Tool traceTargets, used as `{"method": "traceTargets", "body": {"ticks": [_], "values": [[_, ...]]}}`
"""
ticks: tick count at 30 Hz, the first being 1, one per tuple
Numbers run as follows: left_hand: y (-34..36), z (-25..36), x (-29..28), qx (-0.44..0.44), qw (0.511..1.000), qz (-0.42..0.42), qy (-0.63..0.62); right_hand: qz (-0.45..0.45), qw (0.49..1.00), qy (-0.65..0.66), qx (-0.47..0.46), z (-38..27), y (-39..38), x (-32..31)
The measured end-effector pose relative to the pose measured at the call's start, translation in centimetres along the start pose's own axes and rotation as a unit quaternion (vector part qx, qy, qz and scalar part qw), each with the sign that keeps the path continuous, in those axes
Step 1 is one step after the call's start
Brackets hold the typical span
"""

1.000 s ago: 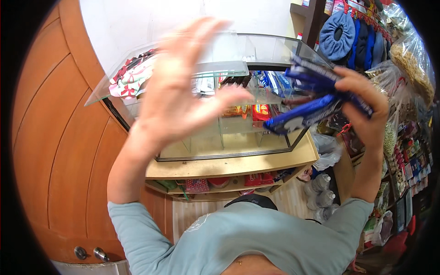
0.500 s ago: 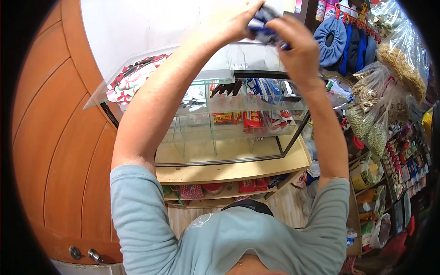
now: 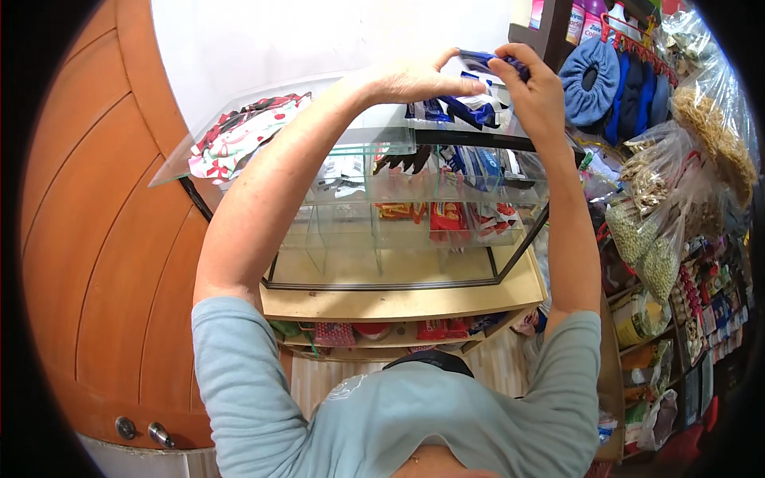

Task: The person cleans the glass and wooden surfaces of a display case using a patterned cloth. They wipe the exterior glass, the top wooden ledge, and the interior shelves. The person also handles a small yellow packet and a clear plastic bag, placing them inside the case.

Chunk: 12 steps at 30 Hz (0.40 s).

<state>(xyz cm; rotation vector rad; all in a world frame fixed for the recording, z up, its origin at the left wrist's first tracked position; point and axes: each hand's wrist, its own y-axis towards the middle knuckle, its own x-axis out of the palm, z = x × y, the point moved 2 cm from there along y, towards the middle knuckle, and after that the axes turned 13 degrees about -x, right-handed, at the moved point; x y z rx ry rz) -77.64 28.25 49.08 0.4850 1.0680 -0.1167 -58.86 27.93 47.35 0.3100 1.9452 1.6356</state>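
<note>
Overhead, dark blue packet (image 3: 486, 62) pinched at both ends: left hand (image 3: 414, 78) clenched on one edge, right hand (image 3: 535, 89) on other. Packet held above glass case (image 3: 398, 199), not yet set down; several blue packets (image 3: 466, 111) already laid on case top.

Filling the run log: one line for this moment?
left hand + right hand | pinching blue packet | above glass display case

White wall (image 3: 319, 40), wooden door (image 3: 96, 239)
</note>
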Motion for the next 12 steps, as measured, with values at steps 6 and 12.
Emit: {"method": "traceTargets", "body": {"ticks": [6, 12], "values": [[-0.8, 1.0, 0.1, -0.048, 0.987, -0.151, -0.019, -0.136, 0.980, 0.140, 0.048, 2.1, -1.0, 1.4], [-2.7, 1.8, -0.5, 0.046, 0.991, 0.079, 0.097, -0.007, 0.995, 0.094, -0.007, 0.8, -3.0, -1.8]]}}
